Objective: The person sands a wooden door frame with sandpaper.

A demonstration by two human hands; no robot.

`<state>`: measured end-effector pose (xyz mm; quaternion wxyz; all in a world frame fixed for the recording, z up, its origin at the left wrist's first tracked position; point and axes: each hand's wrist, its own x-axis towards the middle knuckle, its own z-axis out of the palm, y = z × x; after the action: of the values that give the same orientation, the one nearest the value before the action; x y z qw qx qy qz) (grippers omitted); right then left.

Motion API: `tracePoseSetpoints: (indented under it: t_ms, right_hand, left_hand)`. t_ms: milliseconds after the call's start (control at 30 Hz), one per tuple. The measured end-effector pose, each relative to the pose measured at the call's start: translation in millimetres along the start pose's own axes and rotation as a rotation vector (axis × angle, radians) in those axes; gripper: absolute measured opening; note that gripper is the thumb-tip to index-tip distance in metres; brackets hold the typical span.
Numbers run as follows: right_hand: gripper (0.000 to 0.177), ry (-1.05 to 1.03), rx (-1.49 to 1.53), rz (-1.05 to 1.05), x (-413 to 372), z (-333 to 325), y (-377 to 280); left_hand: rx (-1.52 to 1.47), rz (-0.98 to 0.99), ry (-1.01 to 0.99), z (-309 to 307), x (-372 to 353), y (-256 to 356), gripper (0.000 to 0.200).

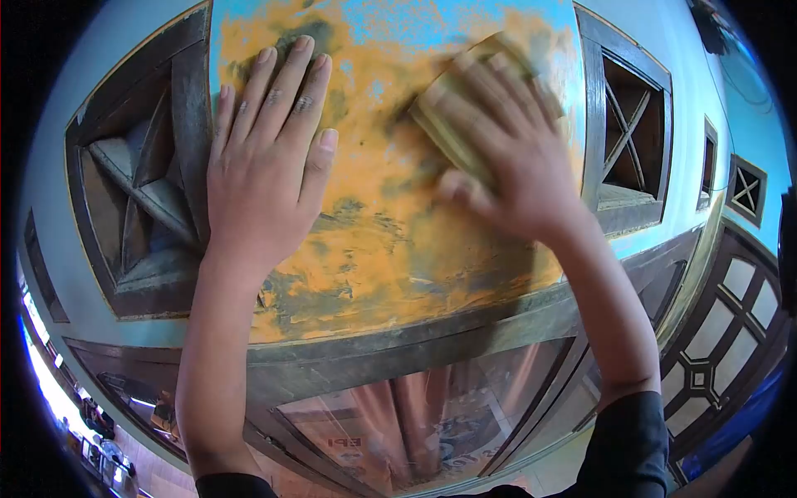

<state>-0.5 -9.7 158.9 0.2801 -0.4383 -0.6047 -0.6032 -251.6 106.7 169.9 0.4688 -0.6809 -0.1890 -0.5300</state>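
Observation:
My left hand (264, 158) lies flat against a wall panel (365, 199) with patchy orange, blue and dark marks, its fingers stretched out and nothing in it. To the right, my right hand (519, 149) presses a sheet of sandpaper (452, 133), yellowish-brown, against the same panel. That hand is blurred by motion; its fingers lie over the sheet and the thumb sits below it. Part of the sheet is hidden under the palm and fingers.
Wooden vent frames with crossed slats flank the panel, one at left (133, 191) and one at right (627, 133). Below runs a wooden ledge (398, 336) above a glass window (415, 423) with a curtain behind it. A panelled door (722, 324) stands far right.

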Motion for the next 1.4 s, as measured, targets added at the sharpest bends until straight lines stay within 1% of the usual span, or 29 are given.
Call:
tracePoseSetpoints:
  t_ms: [33, 100, 167, 200, 300, 333, 367, 433, 467, 500, 567, 600, 700, 733, 833, 867, 900, 967, 1033, 1067, 1100, 1167, 1233, 1267, 1300, 1367, 1400]
  right_hand:
    - [0.071, 0.081, -0.027, 0.047, 9, 2, 13]
    - [0.074, 0.066, -0.011, 0.091, 6, 3, -12]
    - [0.076, -0.214, 0.132, -0.149, -11, 1, -51]
    - [0.076, -0.318, 0.216, -0.29, -25, 3, -64]
    - [0.075, -0.319, 0.141, -0.286, -30, 2, -46]
    - [0.073, -0.247, 0.054, -0.145, -19, -4, -32]
    - [0.073, -0.131, -0.001, -0.026, -12, -2, -14]
    - [0.076, -0.007, 0.032, 0.067, -1, -2, -3]
    - [0.078, -0.019, -0.006, 0.056, -6, 0, -20]
    - [0.079, -0.148, 0.037, -0.039, -12, 0, -36]
    - [0.08, -0.326, 0.191, -0.328, -33, 5, -59]
    - [0.078, -0.311, 0.152, -0.359, -33, 4, -54]
    - [0.079, -0.076, -0.068, -0.082, -7, -1, -10]
    - [0.079, 0.01, -0.025, -0.004, 2, 1, 7]
    - [0.08, -0.011, -0.026, 0.024, -4, 1, -18]
    - [0.079, -0.156, 0.047, -0.039, -11, -1, -37]
    - [0.079, -0.243, 0.103, -0.135, -30, 3, -55]
    - [0.079, -0.314, 0.175, -0.332, -56, 7, -68]
    - [0.076, -0.289, 0.068, -0.219, -42, 4, -47]
    - [0.075, -0.25, 0.049, -0.094, -26, -3, -37]
    - [0.075, -0.1, -0.005, -0.005, -16, -2, -22]
    - [0.075, 0.026, -0.027, 0.087, 0, 2, -13]
    - [0.074, -0.045, 0.016, 0.02, -4, 2, -46]
    - [0.075, -0.18, 0.109, -0.1, -13, 3, -62]
    - [0.078, -0.275, 0.096, -0.261, -22, 5, -73]
    - [0.077, -0.281, 0.088, -0.291, -18, 5, -60]
    - [0.075, -0.186, 0.036, -0.182, -9, 2, -48]
  left_hand:
    - [-0.003, -0.002, -0.001, 0, -1, 0, 0.054]
    - [0.01, -0.006, -0.012, -2, -2, 0, 0.055]
    - [0.03, 0.001, -0.033, -3, -1, 0, 0.056]
    - [0.014, -0.007, -0.022, -3, -2, 0, 0.056]
    - [-0.024, -0.013, 0.003, -2, -3, 1, 0.055]
    - [-0.026, -0.012, 0.002, -2, -3, 1, 0.055]
    - [-0.028, -0.012, 0.002, -2, -3, 0, 0.055]
    - [-0.033, -0.012, 0.006, -1, -4, 0, 0.055]
    - [-0.033, -0.011, 0.009, -1, -4, 0, 0.055]
    - [-0.037, -0.014, 0.013, -1, -3, 0, 0.055]
    - [-0.043, -0.017, 0.014, -2, -4, 1, 0.056]
    - [-0.038, -0.019, 0.009, -2, -4, 1, 0.056]
    - [-0.021, -0.033, -0.017, -3, -9, 4, 0.057]
    - [-0.012, -0.041, -0.034, -5, -14, 6, 0.058]
    - [-0.017, -0.07, -0.117, -12, -39, 14, 0.06]
    - [-0.026, -0.074, -0.15, -15, -49, 18, 0.061]
    - [-0.032, -0.08, -0.184, -18, -59, 21, 0.062]
    - [-0.043, -0.08, -0.25, -22, -76, 24, 0.063]
    - [-0.053, -0.075, -0.289, -23, -85, 24, 0.064]
    - [-0.055, -0.078, -0.297, -24, -87, 25, 0.065]
    - [-0.061, -0.079, -0.31, -25, -89, 25, 0.065]
    - [-0.047, -0.067, -0.333, -24, -94, 26, 0.066]
    - [-0.031, -0.047, -0.376, -28, -100, 27, 0.066]
    - [-0.047, -0.048, -0.375, -29, -103, 27, 0.065]
    - [-0.042, -0.04, -0.375, -29, -107, 27, 0.065]
    - [-0.034, -0.018, -0.378, -29, -117, 27, 0.065]
    - [-0.046, -0.024, -0.387, -30, -122, 27, 0.062]
